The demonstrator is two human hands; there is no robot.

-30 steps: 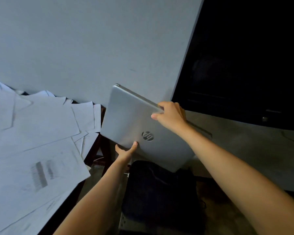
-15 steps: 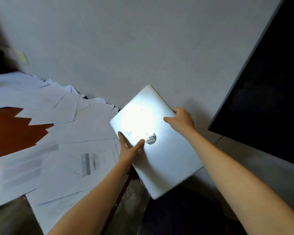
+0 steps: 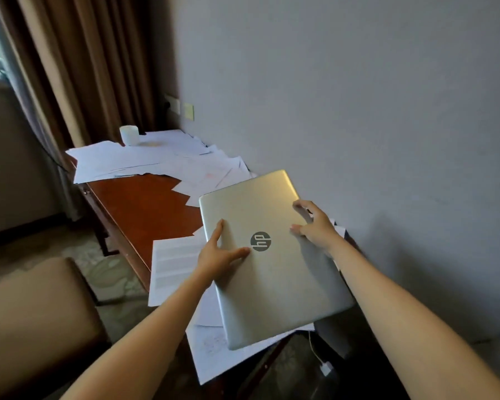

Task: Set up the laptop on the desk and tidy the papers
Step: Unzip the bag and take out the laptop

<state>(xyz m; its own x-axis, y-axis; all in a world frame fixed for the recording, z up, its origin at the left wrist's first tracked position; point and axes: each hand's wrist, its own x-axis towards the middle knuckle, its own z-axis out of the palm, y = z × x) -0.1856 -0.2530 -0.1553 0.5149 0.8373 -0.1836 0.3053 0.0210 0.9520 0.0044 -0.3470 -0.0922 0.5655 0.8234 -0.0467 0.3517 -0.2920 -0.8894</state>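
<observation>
Both hands grip the closed laptop [image 3: 274, 272], left hand [image 3: 218, 255] on its near-left edge, right hand [image 3: 315, 226] on the far-right, probably just above the papers [image 3: 173, 264] on the desk [image 3: 145, 203]: stiff, weighty, smooth-lidded, best held by opposite edges.

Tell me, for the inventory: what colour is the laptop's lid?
Silver, with a dark round logo; laptop, head view.

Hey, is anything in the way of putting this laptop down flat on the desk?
Yes. Loose papers cover the desk right under the closed laptop, which both hands hold. Only the bare wood patch to its left looks free.
</observation>
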